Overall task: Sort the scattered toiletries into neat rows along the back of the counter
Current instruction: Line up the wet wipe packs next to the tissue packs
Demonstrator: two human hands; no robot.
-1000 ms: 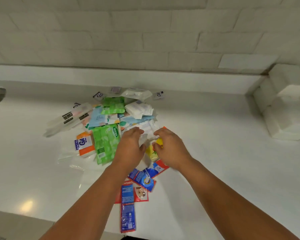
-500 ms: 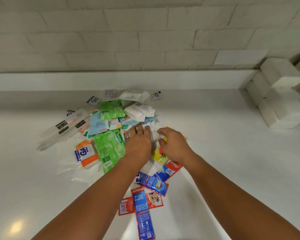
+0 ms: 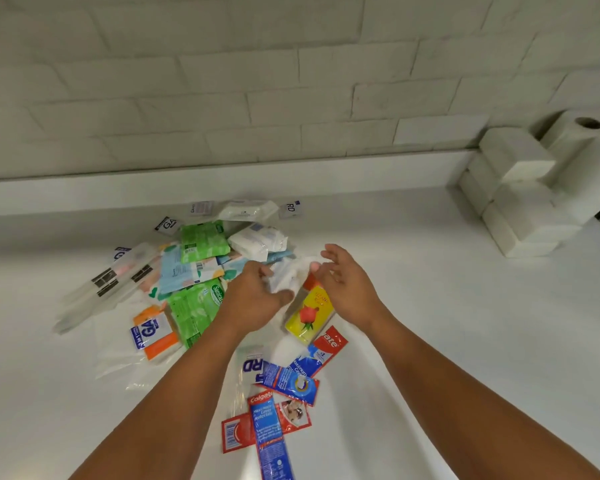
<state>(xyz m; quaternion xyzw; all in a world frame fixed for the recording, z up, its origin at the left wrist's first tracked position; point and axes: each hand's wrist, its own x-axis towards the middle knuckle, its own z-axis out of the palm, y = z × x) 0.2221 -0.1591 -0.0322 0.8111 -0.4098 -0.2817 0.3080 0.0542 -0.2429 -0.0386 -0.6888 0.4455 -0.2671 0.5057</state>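
A heap of toiletries lies mid-counter. It holds green wipe packs [image 3: 194, 310], white tissue packs [image 3: 257, 242], clear toothbrush sleeves [image 3: 108, 289], an orange and blue sachet [image 3: 153, 332] and a yellow packet with a rose [image 3: 309, 315]. Red and blue toothpaste sachets [image 3: 274, 420] lie nearest me. My left hand [image 3: 253, 303] pinches a crumpled white packet [image 3: 286, 277] between thumb and fingers at the heap's right side. My right hand [image 3: 347, 289] hovers just right of that packet, above the yellow one, fingers spread and holding nothing.
The white counter [image 3: 447, 323] runs back to a low ledge [image 3: 118, 192] under a tiled wall. Stacked white paper packs [image 3: 520, 209] and paper rolls [image 3: 575, 143] fill the back right corner. Small sachets [image 3: 201, 207] lie near the ledge.
Both hands were pressed together on the white packet. My right hand has now let go and spread open, while my left keeps the packet. The view has tilted slightly.
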